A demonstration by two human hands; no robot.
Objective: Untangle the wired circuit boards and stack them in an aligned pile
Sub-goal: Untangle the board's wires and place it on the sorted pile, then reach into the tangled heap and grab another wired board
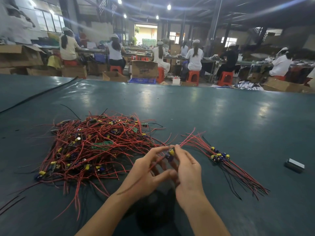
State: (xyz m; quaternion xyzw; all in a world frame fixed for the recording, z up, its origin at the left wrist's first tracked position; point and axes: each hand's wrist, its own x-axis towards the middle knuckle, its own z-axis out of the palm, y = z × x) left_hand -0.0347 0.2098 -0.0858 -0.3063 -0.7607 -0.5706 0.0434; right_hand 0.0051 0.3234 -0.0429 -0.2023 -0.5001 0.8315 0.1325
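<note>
On the green table: one board in hand, snags waiting either side

At far left, the tangle (95, 147) of boards and red and black wires lies heaped on the table (204, 108), its leads crossing every way. Just right of it, the left hand (148, 169) curls its fingers onto a board (170, 155) held above the table, and a red lead runs back across its palm toward the heap. The right hand (185, 169) pinches the same board from the other side between thumb and forefinger. Further right lies the pile (219, 156), a few boards bunched close with wires fanning out both ways. A metal block (294, 165) sits well apart beyond it.

If that lead is caught in the heap, a hard pull would likely drag neighbouring boards along or strain the joint where the wire meets the board. A careless set-down could lay its wires across the pile's and start a fresh tangle, or nudge the loosely bunched boards out of line. How square the pile sits is too blurred to tell.
</note>
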